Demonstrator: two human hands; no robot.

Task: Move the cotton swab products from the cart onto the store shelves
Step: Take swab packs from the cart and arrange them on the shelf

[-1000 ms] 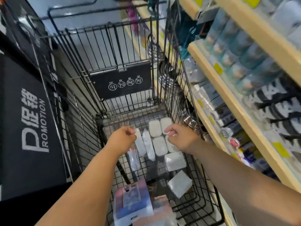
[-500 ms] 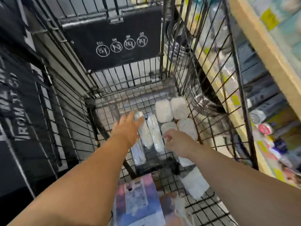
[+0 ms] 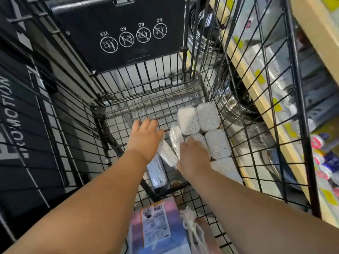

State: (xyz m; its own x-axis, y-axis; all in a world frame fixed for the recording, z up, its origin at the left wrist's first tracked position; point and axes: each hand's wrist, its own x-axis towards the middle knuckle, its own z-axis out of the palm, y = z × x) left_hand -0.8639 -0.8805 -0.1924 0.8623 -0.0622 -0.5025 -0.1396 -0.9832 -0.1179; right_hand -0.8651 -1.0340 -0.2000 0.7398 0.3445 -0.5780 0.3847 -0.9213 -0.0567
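Several clear boxes of white cotton swabs (image 3: pixel 188 120) stand packed together on the floor of the black wire cart (image 3: pixel 256 99), at its far right. My right hand (image 3: pixel 194 158) reaches down onto the near-left box (image 3: pixel 197 138), its fingers curled over the top. My left hand (image 3: pixel 145 138) is stretched out with straight fingers above a narrow white swab pack (image 3: pixel 167 152), which lies slanted under its palm. A second narrow pack (image 3: pixel 175 134) lies between my two hands. A flat bag of swab sticks (image 3: pixel 156 173) rests below my left wrist.
A pink and blue package (image 3: pixel 156 226) and a white string bag (image 3: pixel 192 228) lie in the cart's near end. A wooden store shelf (image 3: pixel 245 70) with stacked steel bowls (image 3: pixel 236 99) runs along the right. A black promotion board (image 3: pixel 14 125) stands on the left.
Both hands have gone deeper into the cart. My left hand has opened and moved over the narrow pack; my right hand has come down onto the near-left swab box.
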